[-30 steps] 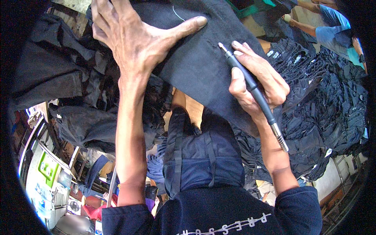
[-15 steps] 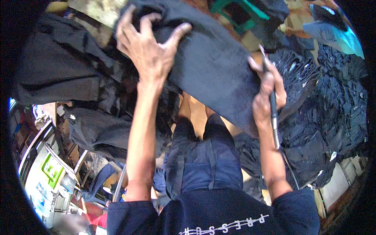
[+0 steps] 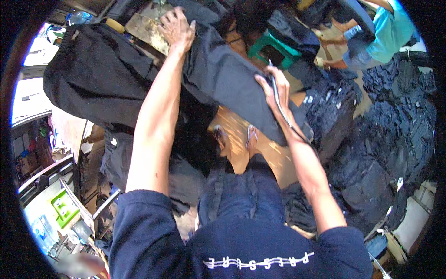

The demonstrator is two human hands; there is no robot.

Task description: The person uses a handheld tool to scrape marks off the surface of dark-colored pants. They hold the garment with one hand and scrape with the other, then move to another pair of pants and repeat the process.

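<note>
Dark garment [image 3: 223, 74] gripped by left hand [image 3: 176, 28]; right hand [image 3: 274, 88] pinches garment, slim tool [image 3: 281, 104].

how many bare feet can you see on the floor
2: one foot and the other foot side by side on the wooden floor, below the dark garment; toes partly hidden.

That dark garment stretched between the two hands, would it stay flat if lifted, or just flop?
Probably flop: the garment sags and creases between the left hand and right hand. It looks like thick cloth, so likely fairly heavy. It seems unlikely to slip, since the fingers bunch it easily.
</note>
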